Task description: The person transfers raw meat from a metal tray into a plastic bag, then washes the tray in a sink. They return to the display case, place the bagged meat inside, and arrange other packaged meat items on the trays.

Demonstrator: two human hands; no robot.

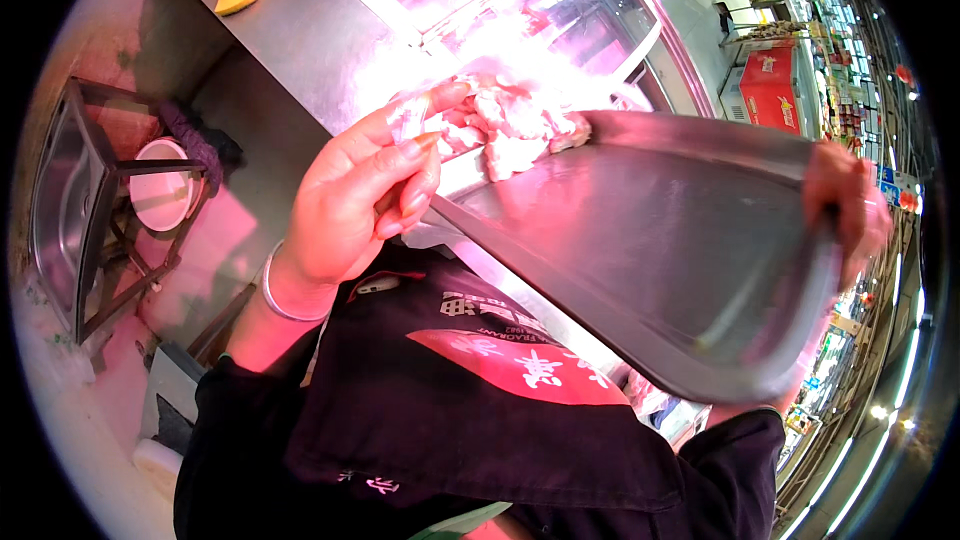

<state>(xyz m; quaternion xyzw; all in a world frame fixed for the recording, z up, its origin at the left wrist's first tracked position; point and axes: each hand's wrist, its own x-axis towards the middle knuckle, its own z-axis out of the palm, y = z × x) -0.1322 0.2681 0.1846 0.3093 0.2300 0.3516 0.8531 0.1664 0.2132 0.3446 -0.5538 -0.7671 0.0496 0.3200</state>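
Dark apron [480,410] below a tilted steel tray [650,250].
Right hand [848,208] clamped on the tray's near edge; left hand [365,195], fingers curled together, touching meat pieces [510,125] at its far corner.

Looks like the meat counter of a supermarket. There's a curved glass display case [590,10] lit up pink, a steel counter [300,30] behind it, and a metal tray [650,250] with raw meat chunks [510,125]. Aisles of stocked shelves [850,60] run off to the right.
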